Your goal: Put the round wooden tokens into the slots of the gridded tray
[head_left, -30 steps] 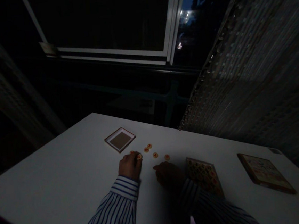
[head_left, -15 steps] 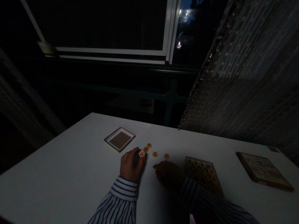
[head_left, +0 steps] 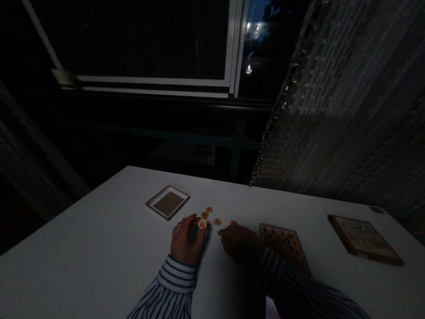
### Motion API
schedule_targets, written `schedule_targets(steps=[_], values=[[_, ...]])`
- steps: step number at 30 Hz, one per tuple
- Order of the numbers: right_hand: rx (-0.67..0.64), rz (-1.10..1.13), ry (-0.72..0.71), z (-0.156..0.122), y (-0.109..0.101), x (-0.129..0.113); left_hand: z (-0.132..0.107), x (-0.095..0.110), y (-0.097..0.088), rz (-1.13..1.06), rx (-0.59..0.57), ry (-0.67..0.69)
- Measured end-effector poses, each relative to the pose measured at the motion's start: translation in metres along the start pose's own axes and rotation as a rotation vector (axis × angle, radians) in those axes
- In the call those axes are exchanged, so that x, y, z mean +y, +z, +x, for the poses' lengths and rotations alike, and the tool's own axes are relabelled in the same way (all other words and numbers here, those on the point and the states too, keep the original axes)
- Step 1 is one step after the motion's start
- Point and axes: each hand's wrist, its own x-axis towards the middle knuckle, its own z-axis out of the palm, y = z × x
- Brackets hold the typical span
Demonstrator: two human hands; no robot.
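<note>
My left hand (head_left: 184,241) pinches a round xiangqi piece (head_left: 202,224) with a red character between thumb and fingers, just above the white table. Another piece (head_left: 184,218) shows partly behind its fingers. Beyond it lie two touching pieces, one nearer (head_left: 205,214) and one farther (head_left: 209,210). A separate piece (head_left: 217,222) rests between my hands. My right hand (head_left: 240,246) is in shadow with its fingers drawn together; whatever they hold is hidden. Behind its knuckles a further piece (head_left: 233,222) is partly covered. Beside the right wrist sits a box of pieces (head_left: 279,236), partly hidden by the sleeve.
An open shallow tray (head_left: 187,200) with a brown bottom lies toward the far left of the white table (head_left: 94,249). On the right is a flat box with a printed top (head_left: 366,238). A bead curtain (head_left: 318,135) hangs at the table's far right edge. The room is dim.
The view has shifted slightly. A piece behind my left fingers has come into sight. My right hand has moved a little forward and now partly covers the rightmost loose piece.
</note>
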Motion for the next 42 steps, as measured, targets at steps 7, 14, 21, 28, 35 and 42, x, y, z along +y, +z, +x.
schedule_targets(steps=[7, 14, 21, 28, 35, 42], values=[[0.071, 0.037, 0.019, -0.01, -0.023, 0.002, -0.002, 0.007, 0.0, -0.013, -0.051, 0.01], [0.056, 0.04, 0.063, -0.03, -0.045, 0.014, -0.001, 0.019, 0.002, -0.031, -0.088, 0.065], [0.083, 0.021, 0.141, -0.049, -0.056, 0.029, -0.003, 0.039, 0.004, -0.052, -0.159, 0.1], [0.089, 0.029, 0.252, -0.059, -0.066, 0.039, -0.005, 0.059, 0.012, -0.096, -0.224, 0.142], [0.113, 0.063, 0.24, -0.064, -0.072, 0.049, -0.005, 0.079, 0.025, -0.125, -0.257, 0.148], [0.159, 0.064, 0.266, -0.07, -0.078, 0.058, -0.007, 0.095, 0.043, -0.195, -0.296, 0.114]])
